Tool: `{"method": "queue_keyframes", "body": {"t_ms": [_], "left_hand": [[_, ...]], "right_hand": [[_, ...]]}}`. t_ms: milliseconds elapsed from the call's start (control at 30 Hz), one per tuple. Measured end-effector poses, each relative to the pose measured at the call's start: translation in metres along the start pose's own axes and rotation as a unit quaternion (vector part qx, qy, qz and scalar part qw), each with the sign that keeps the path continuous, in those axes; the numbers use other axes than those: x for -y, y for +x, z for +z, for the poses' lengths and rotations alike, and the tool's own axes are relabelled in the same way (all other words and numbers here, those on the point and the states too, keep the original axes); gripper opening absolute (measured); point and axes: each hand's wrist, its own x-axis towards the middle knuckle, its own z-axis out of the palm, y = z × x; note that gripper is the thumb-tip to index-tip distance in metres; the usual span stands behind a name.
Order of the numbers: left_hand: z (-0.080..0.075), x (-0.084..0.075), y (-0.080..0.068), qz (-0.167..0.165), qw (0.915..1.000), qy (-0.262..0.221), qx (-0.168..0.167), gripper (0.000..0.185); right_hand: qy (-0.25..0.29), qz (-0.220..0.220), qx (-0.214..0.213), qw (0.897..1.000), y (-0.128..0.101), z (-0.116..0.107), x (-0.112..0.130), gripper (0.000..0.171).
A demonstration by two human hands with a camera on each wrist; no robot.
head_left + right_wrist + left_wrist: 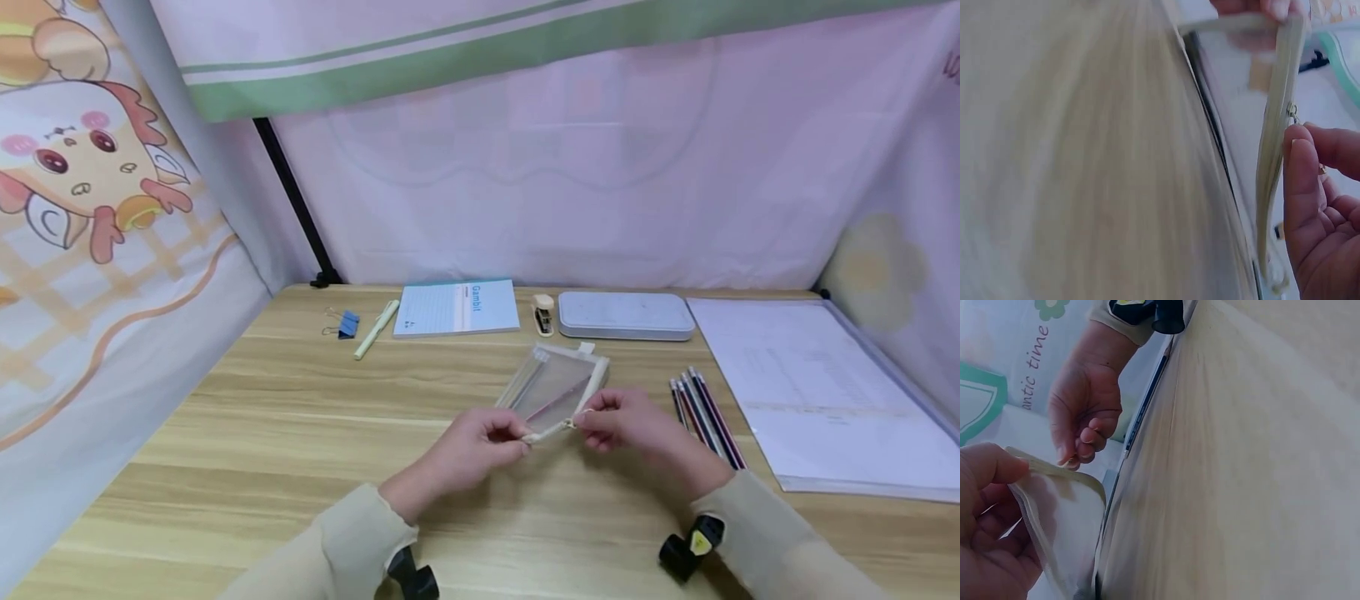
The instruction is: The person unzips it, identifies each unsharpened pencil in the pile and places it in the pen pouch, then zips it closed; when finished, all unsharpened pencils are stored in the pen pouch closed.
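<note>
Risk 1: the pouch (558, 390) is held up off the table (247, 467) by its near edge alone, with its far end tilted away from the person. If either pinch slackens, the pouch probably drops or swings, and whatever shows red through its clear side may slide toward the opening.

Risk 2: both pinches sit close together on the near edge. A pull from 1 side without a firm hold on the other would likely twist the soft trim rather than move the zipper, and the teeth could jam.

Risk 3: the pencils (705, 415) lie just right of the right hand. A wide sweep of that wrist could scatter them toward the paper sheet (817, 392).

Grip, left to right:
- Left hand (480, 454): fingers curled, thumb and fingertips pinching the near left corner of the pouch. The left wrist view shows the thumb pressed on the cream trim with the clear panel hanging below it.
- Right hand (637, 433): fingers curled, tips closed at the small metal pull (1293, 112) on the near edge. The right wrist view shows a fingertip against the trim just beside the pull; whether the pull itself is pinched I cannot tell.

Position: the pouch sits between the 2 hands at mid table, nearer than the notebook (456, 307), stapler (543, 314) and grey case (626, 315) along the far edge. A clip (345, 323) and pen (377, 328) lie far left.
</note>
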Motion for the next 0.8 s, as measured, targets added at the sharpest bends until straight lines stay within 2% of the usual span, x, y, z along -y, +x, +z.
{"method": "queue_keyframes", "body": {"t_ms": [133,300,467,600,800], "left_hand": [[-0.006,0.000,-0.004,-0.015,0.9998,-0.011,-0.005,0.003],[-0.011,0.000,-0.006,-0.030,0.9991,-0.027,-0.010,0.004],[-0.015,0.004,-0.007,-0.029,0.9991,-0.029,-0.013,0.004],[-0.022,0.006,-0.010,-0.038,0.9990,-0.019,-0.018,0.004],[-0.033,0.011,-0.015,-0.047,0.9985,0.005,-0.027,0.006]], "right_hand": [[0.018,0.006,-0.026,0.999,0.003,-0.012,-0.006,0.010],[0.020,-0.002,-0.027,0.999,0.003,-0.020,-0.007,0.010],[0.019,-0.015,-0.029,0.999,0.004,-0.029,-0.011,0.009],[0.036,-0.017,-0.050,0.998,0.003,-0.041,-0.018,0.006],[0.027,-0.021,-0.071,0.997,-0.001,-0.058,-0.025,0.007]]}}
